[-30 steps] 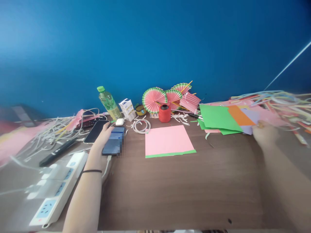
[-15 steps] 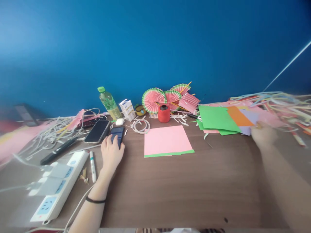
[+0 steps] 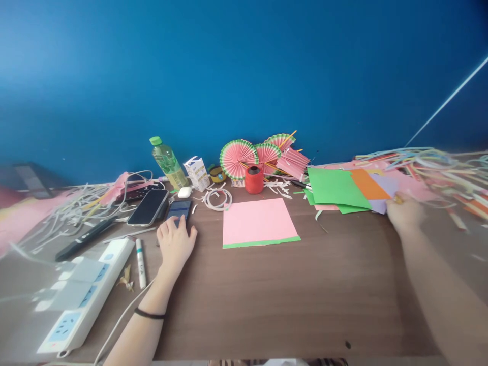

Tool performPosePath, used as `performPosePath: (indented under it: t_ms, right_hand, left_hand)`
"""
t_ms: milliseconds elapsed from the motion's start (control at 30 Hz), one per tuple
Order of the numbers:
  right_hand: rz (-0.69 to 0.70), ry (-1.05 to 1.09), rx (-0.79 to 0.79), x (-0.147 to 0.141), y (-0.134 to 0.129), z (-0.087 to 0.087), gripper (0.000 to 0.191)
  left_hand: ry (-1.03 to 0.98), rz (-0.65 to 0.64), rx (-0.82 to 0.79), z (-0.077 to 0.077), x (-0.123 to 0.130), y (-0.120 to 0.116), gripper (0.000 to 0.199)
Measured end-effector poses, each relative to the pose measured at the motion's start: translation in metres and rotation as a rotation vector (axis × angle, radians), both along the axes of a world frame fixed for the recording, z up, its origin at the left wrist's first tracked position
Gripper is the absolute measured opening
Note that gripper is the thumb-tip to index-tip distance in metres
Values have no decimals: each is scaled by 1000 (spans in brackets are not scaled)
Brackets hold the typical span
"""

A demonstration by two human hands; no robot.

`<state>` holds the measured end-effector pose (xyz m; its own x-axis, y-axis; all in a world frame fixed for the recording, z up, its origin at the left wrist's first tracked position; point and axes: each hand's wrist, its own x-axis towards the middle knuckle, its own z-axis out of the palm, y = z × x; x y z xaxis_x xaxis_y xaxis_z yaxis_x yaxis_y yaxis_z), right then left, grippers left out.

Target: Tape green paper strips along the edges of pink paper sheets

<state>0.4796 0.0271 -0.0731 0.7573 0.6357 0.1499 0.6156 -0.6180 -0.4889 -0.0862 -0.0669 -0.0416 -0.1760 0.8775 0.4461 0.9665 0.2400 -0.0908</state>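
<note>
My left hand [image 3: 176,246] lies palm down with fingers stretched out, its fingertips at the near end of a dark phone [image 3: 180,207]. Part of that phone is hidden under the fingers. At the right, my right hand [image 3: 406,216] is closed beside the edge of a purple sheet [image 3: 383,185]; its fingers are blurred, and anything in them cannot be made out. Next to it, green paper [image 3: 335,188] and an orange sheet [image 3: 369,184] overlap the purple one. Between my hands lies a pink sheet [image 3: 259,221] with a green strip along its near edge.
Pink-and-green folded fans [image 3: 239,158] lean by the blue wall behind a red thread spool [image 3: 254,180]. A bottle [image 3: 169,162], small carton [image 3: 197,173] and larger phone [image 3: 148,207] stand or lie left. Nearer are a marker [image 3: 141,264] and a power strip [image 3: 91,295].
My left hand has drawn back slightly toward me, uncovering more of the dark phone. My right hand stays by the coloured sheets. The whole view has shifted a little.
</note>
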Motion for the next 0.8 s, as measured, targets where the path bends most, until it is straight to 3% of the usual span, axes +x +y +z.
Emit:
performPosePath:
  t_ms: [100,267,400,533,800]
  right_hand:
    - [-3,-5,-25,-1,0,1,40]
    - [22,-4,-57,-5,-2,4,44]
    - [74,-33,-50,-11,-5,9,48]
    - [109,-41,-51,-17,-5,12,49]
    - [113,-161,56,-17,0,6,36]
  left_hand:
    - [-29,-84,34,1,15,2,52]
    - [-151,-455,-168,3,63,16,49]
    - [-232,-634,-276,-2,95,26,55]
    - [-252,-680,-364,-9,105,27,53]
    - [-234,-690,-337,-12,104,27,51]
